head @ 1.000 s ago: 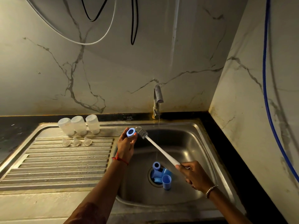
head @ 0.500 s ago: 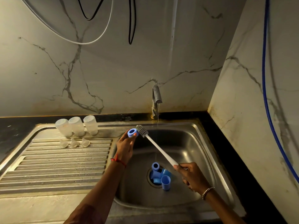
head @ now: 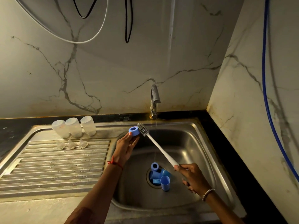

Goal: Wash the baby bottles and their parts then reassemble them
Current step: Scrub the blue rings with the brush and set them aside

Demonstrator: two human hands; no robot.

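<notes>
My left hand (head: 125, 147) holds a blue bottle ring (head: 134, 131) over the left rim of the sink basin (head: 194, 143). My right hand (head: 191, 177) grips the white handle of a bottle brush (head: 159, 147); its grey bristle head touches the ring's right side. Several blue caps and rings (head: 159, 176) lie over the drain. Three clear bottles (head: 74, 127) stand upside down at the back of the drainboard (head: 48, 167), with three clear teats (head: 72, 144) in front of them.
A thin stream of water runs from the tap (head: 154, 98) into the basin. Marble walls close off the back and right. Cables (head: 127, 21) and a blue hose (head: 267, 78) hang on the walls. A black counter (head: 226, 143) borders the sink.
The ring and brush head stay pressed together; the ring has turned slightly in my left hand and the brush head has shifted along its side. The view drifted a little.
</notes>
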